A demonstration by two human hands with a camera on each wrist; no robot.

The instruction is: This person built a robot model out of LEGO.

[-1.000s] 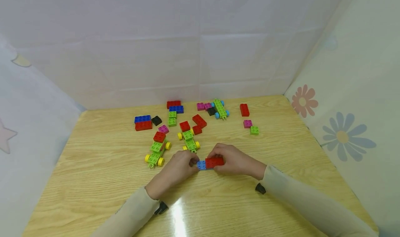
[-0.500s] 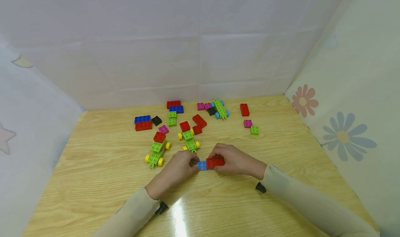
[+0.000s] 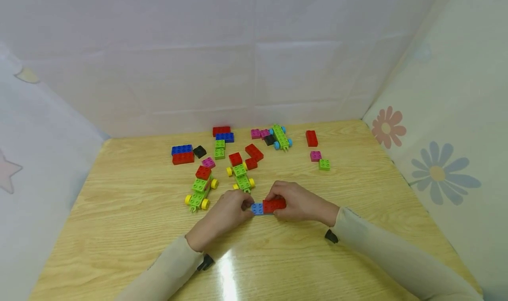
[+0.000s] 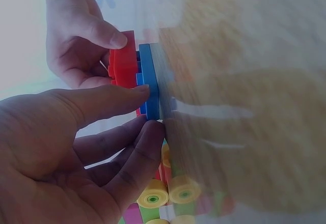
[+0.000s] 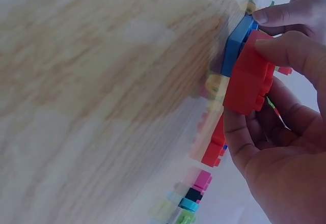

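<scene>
A blue brick (image 3: 257, 209) lies on the table near the middle, two rows of its studs showing at the left. My left hand (image 3: 230, 208) pinches that left end between thumb and fingers. Over the right part of it sits a long red brick (image 3: 274, 205), which my right hand (image 3: 296, 202) grips by its sides. From the left wrist, a narrow gap with blue studs shows between the red brick (image 4: 124, 58) and the blue brick (image 4: 149, 81). Seen from the right wrist, the red brick (image 5: 248, 76) sticks out past the blue brick (image 5: 234, 43).
Beyond my left hand stand two green wheeled cars (image 3: 198, 198) (image 3: 242, 182) with yellow wheels and bricks on top. A green car base (image 3: 280, 136) with blue wheels is farther back. Several loose bricks lie around, including a red one (image 3: 311, 138) and a green one (image 3: 324, 164).
</scene>
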